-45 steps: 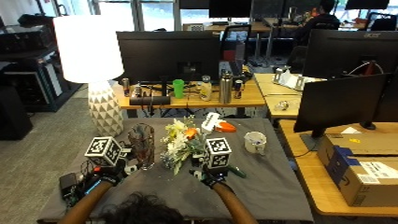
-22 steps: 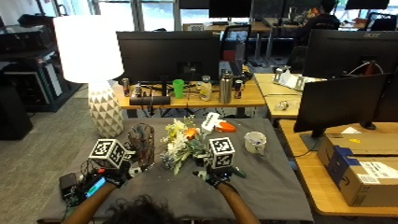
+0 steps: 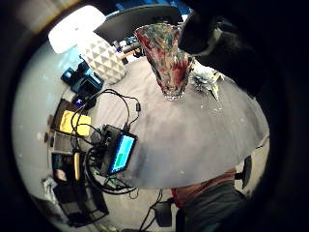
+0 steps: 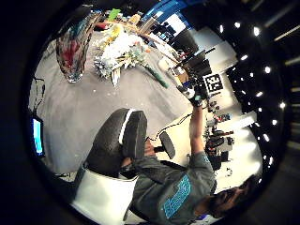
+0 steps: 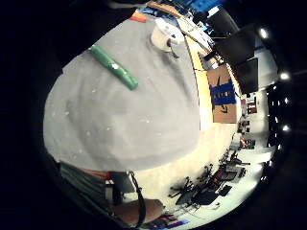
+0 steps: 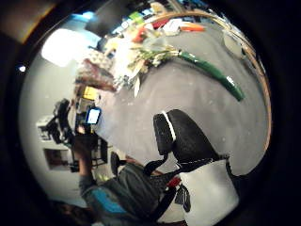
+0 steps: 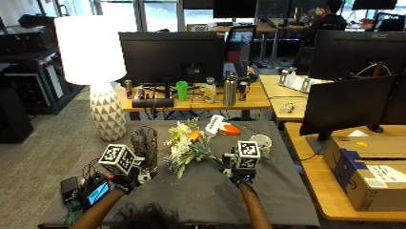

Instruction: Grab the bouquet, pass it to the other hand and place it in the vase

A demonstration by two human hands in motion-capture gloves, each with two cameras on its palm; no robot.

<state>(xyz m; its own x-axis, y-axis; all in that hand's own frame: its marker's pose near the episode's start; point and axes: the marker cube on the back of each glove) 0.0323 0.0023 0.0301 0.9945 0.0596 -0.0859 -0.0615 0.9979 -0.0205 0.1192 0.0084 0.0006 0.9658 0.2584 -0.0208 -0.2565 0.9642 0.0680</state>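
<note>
While both hands' fingers cannot be made out, a grey cloth [image 7: 266, 191] covers the table amid office desks [image 7: 190, 101].

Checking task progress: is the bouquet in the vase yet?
No. In the outside view the bouquet lies on the grey table cover beside the vase, which stands upright with no flowers in it.

office, desks [image 7: 190, 101], monitors [image 7: 170, 56], chairs
</note>
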